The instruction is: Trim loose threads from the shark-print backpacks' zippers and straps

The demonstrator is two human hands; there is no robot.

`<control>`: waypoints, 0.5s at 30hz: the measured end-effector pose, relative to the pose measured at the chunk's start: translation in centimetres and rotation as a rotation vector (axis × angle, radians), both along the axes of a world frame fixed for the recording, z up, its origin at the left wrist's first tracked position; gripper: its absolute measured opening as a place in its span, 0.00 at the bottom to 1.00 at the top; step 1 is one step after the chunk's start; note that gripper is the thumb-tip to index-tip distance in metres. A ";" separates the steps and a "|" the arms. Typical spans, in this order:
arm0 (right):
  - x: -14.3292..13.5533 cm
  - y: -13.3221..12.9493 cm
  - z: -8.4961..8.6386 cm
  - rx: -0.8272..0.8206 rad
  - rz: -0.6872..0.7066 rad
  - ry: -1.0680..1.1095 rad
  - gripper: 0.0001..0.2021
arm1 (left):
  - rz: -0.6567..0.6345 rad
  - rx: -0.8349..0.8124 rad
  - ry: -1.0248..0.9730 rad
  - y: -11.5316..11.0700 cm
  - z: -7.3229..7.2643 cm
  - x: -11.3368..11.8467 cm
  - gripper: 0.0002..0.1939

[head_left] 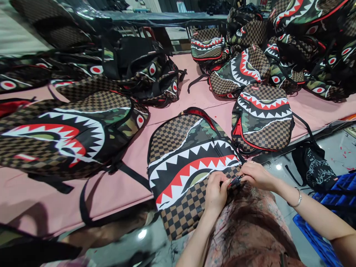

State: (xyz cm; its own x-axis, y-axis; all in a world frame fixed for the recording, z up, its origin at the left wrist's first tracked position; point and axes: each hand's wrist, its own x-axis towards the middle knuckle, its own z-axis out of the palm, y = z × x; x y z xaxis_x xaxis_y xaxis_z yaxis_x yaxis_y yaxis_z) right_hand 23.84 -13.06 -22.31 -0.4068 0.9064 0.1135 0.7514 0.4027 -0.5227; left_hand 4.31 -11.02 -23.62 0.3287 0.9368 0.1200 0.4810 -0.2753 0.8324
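Observation:
A backpack with brown checks, camouflage and a red-and-white shark mouth lies tilted at the table's front edge, its lower part hanging over toward my lap. My left hand is closed at the bag's near right edge, thumb and fingers pinched together. Close by, my right hand pinches the same edge, and a bracelet circles that wrist. Between the fingertips shows a small dark piece with red and white specks; its kind is too small to make out. The bag's far edge gapes, showing red lining.
Similar backpacks lie on the pink table: a large one at left, another at right, with piles behind. A blue crate and a black bag are at lower right. Another person's arm reaches under the table edge.

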 end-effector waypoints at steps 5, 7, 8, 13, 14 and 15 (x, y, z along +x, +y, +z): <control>-1.0 -0.3 -0.1 -0.010 -0.001 -0.050 0.09 | 0.021 0.012 -0.017 0.4 0.3 -0.4 0.08; -1.3 -0.4 -0.1 0.000 0.001 -0.065 0.09 | 0.039 0.026 -0.033 0.7 0.6 -0.9 0.08; -1.4 -0.5 -0.1 0.004 -0.004 -0.065 0.09 | 0.052 0.030 -0.045 0.9 0.9 -1.2 0.08; -1.5 -1.3 -0.3 0.030 -0.061 0.042 0.10 | 0.057 0.015 -0.012 1.4 1.5 -3.7 0.16; -1.5 -1.6 -0.4 0.047 -0.079 0.069 0.10 | 0.057 0.044 0.044 1.3 1.4 -4.2 0.14; -1.5 -1.9 -0.4 0.063 -0.097 0.089 0.10 | 0.046 0.084 0.105 1.2 1.2 -4.6 0.11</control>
State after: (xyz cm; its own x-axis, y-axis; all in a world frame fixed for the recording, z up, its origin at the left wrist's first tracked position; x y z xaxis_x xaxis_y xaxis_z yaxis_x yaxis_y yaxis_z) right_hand 22.39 -14.99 -22.76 -0.3031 0.9311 0.2031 0.7405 0.3642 -0.5648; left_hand -0.33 -9.79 -22.39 0.3005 0.9392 0.1663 0.5776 -0.3179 0.7519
